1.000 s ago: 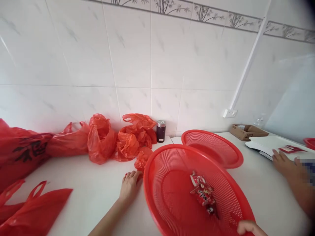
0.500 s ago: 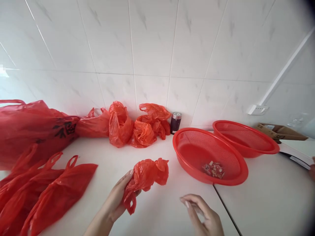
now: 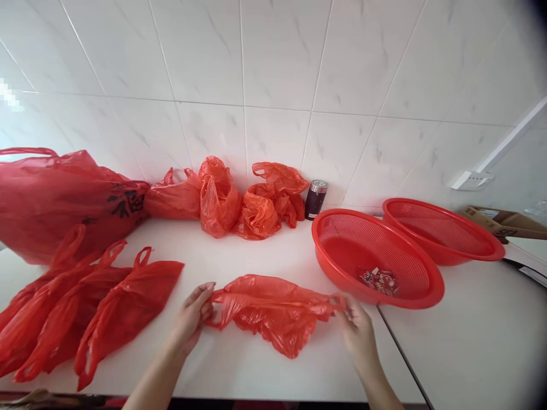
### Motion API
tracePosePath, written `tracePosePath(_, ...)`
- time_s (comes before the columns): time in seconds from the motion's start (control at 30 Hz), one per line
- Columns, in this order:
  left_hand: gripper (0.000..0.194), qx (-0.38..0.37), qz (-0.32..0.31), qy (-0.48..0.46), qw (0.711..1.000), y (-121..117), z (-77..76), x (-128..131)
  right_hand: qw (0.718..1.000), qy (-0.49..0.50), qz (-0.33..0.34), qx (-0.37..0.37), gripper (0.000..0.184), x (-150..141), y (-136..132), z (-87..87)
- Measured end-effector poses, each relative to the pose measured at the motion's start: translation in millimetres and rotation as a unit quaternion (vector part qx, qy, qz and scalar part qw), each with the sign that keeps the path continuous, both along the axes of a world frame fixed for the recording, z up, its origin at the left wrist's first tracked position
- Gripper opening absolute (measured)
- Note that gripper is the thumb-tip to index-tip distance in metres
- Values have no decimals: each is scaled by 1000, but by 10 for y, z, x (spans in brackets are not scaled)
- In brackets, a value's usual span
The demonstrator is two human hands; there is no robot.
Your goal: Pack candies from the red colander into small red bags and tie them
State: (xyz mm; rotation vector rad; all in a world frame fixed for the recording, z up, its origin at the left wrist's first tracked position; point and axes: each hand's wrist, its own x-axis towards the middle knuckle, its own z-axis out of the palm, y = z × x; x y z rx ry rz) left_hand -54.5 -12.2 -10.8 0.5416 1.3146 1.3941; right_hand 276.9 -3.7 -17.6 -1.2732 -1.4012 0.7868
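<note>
From here I count one left hand (image 3: 194,319), one right hand (image 3: 356,333), one red plastic bag (image 3: 273,313) between them, three flat red bags (image 3: 128,302), one near red colander (image 3: 376,242), one far red colander (image 3: 440,228) and one dark canister (image 3: 316,199).

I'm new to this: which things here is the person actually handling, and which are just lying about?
Handled: a thin red plastic bag, stretched between the left hand and right hand.

Lying about: flat red plastic bags, bunched red plastic bags, a dark cylindrical flask with a silver lid, two round red plastic mesh baskets, red printed packets in the nearer basket.
</note>
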Motion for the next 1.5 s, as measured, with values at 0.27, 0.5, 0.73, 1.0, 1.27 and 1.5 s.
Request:
tracePosePath(0.27, 37, 212, 75, 550, 804, -125, 244, 293, 1000, 9, 4, 11, 27, -95, -52, 251)
tracePosePath(0.5, 20, 93, -181, 589, 782, 45, 258, 644, 995, -61, 44, 59, 21, -128, -1, 488)
tracePosePath(0.73, 21, 38, -201, 443, 873, 9, 302, 661, 939, -190, 147, 245, 23, -460, -355, 1115)
tracePosePath(1.0, 28, 45, -169, 260, 950, 151, 140, 371, 841, -504, 195, 40, 20, -684, -24, 404)
tracePosePath(1.27, 39, 85, -22, 521, 849, 184, 104, 133, 837, -512, 191, -39, 57, -477, -89, 297)
tracePosePath(1.5, 17, 178, -2, 722, 669, -175, 282, 878, 890, -430, 106, 110, 28, -726, -14, 418)
